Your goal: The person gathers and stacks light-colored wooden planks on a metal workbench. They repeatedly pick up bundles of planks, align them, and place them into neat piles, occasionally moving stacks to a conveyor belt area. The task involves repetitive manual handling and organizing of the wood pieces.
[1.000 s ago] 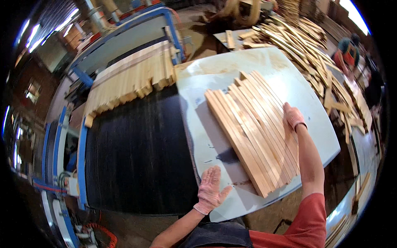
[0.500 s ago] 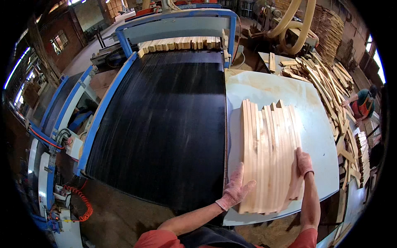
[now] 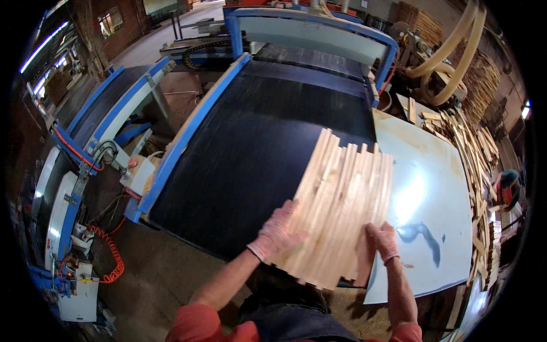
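A bundle of pale wooden strips, laid side by side with uneven ends, lies across the right part of the black conveyor belt, its right edge reaching the smooth pale side table. My left hand, in a pinkish knit glove, presses against the left side of the bundle, thumb over the top. On the opposite side my gloved right hand grips the strips near their close end. Squeezed between both hands, the strips stay together. The fingers under the right edge are partly hidden.
A blue-framed machine spans the belt's far end. Loose wood strips are heaped beyond the table on the right, where another person works. A control box with a red button and a coiled orange hose are at left.
Both hands have moved the bundle left from the side table onto the belt. The row of strips at the belt's far end has gone out of sight. My view has turned left.
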